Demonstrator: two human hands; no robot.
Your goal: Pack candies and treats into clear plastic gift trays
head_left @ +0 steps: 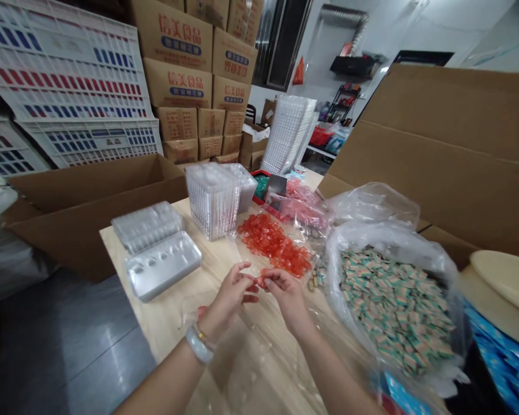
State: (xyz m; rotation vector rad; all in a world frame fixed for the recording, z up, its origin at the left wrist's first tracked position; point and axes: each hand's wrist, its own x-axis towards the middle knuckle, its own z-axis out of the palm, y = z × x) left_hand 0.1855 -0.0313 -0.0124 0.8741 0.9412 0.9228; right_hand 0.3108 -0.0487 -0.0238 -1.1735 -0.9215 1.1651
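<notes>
Over the wooden table, my left hand [232, 295] and my right hand [286, 295] meet at the fingertips. Both pinch a small red translucent plastic piece [260, 280]; its exact kind is too small to make out. Just beyond my fingers lies a pile of similar red plastic pieces [274, 245]. Small tan bits [313, 280] lie to the right of my right hand. A large clear plastic bag [334, 271] further right stands open, full of small green and tan packets [393, 305]. Another red piece [202, 312] lies beside my left wrist.
Clear plastic trays [163, 265] lie at the table's [155, 325] left side, with tall stacked clear trays [214, 202] behind. Pink plastic bags [300, 207] sit at the back. An open carton [99, 213] stands left; large cardboard flaps [450, 150] rise on the right, near a cream lid [508, 282].
</notes>
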